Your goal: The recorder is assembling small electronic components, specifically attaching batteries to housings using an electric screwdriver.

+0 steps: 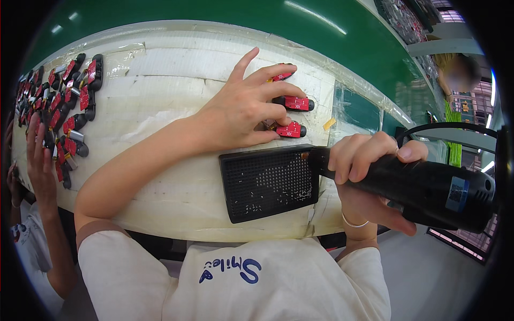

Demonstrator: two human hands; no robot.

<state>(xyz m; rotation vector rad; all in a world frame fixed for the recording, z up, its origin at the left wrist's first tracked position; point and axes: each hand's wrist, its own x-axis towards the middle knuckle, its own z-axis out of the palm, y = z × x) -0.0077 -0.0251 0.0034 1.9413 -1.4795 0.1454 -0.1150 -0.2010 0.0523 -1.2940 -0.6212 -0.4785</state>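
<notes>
My left hand reaches over a short row of small red circuit boards in black housings. Its thumb and index finger close on the left end of the nearest board, while the other fingers fan out. A second board lies just beyond, and a third is partly covered by my fingers. My right hand is wrapped round a black electric screwdriver, held nearly level. Its front end is over the right edge of a black perforated tray with many tiny screws; the exact tip is hard to make out.
Many similar red-and-black assemblies are heaped at the left, where another person's hand reaches in. A black cable arcs above the screwdriver. The pale work surface has taped edges. Another person stands at the far right.
</notes>
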